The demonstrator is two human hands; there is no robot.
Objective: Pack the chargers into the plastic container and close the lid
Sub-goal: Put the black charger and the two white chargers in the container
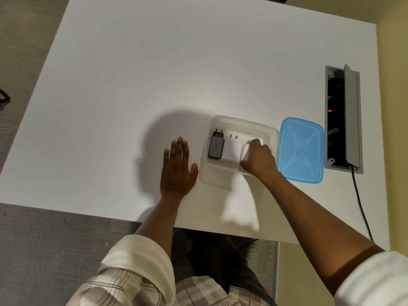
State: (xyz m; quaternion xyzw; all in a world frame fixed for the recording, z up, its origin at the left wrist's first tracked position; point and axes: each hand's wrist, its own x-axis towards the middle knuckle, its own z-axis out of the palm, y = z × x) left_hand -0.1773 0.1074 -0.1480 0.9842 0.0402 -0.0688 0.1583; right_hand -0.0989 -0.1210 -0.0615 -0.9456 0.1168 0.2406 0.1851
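A clear plastic container [237, 122] stands open on the white table. Inside it, a dark grey charger [216, 146] lies at the left with a white charger [231, 150] beside it. A second white charger [245, 151] lies at the right, with my right hand [259, 159] closed around it inside the container. The blue lid [301, 150] lies flat on the table, just right of the container. My left hand [177, 168] rests flat on the table to the left of the container, fingers spread and holding nothing.
A recessed cable box [342, 119] with an open grey flap sits in the table at the right, a black cable [362, 206] running from it toward the front edge. The table's front edge [110, 216] lies close to my body.
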